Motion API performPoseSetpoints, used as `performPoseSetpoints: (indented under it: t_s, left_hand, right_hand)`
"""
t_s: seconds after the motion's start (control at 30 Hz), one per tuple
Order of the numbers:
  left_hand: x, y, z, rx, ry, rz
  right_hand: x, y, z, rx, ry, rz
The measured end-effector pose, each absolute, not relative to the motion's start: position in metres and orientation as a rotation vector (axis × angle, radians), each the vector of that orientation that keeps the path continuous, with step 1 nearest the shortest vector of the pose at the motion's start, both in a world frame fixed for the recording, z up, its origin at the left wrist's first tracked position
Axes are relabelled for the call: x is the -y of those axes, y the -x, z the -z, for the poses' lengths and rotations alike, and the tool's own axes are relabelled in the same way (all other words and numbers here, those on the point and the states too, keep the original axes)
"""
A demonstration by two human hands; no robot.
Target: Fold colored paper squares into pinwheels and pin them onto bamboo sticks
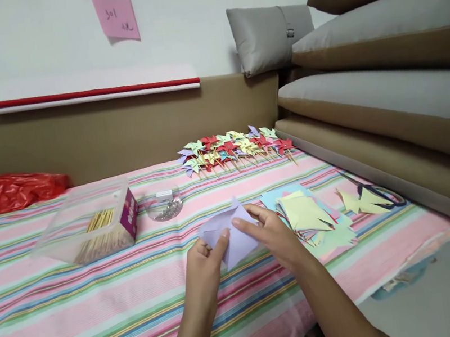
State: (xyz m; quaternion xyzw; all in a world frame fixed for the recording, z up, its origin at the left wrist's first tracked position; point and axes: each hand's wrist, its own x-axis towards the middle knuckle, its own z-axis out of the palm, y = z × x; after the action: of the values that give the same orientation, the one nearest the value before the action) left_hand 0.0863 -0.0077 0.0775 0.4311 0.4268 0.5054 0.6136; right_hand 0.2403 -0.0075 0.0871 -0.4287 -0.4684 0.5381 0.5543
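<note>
Lavender paper square (237,244) points one tip away, its plain face slit, left fingers (221,245) and right fingers (246,226) pinching it.

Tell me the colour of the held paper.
The paper is pale purple, clearest in the head view.

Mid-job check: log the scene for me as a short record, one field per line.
Left hand: gripping the purple paper, thumb on top
Right hand: gripping the same paper, thumb on top
Far side of table: pinwheels on sticks, several colours
Right of hands: stacked coloured paper; scissors beyond it
Left of hands: clear box holding sticks
</note>
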Motion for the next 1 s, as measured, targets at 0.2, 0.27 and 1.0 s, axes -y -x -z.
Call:
performPoseSetpoints:
  t_s: [0.2,0.27,1.0]
  left_hand:
    - [0.013,-0.076,-0.071,-1.109,-0.856,-1.276]
    - [0.019,-0.073,-0.069,-1.1,-0.872,-1.289]
    - [0.033,-0.069,-0.071,-1.18,-0.996,-1.369]
  right_hand:
    - [0.01,-0.235,-0.073,1.056,1.003,-1.276]
    - [0.011,-0.231,-0.068,1.042,1.014,-1.236]
    - [0.028,-0.223,-0.065,1.409,1.059,-0.858]
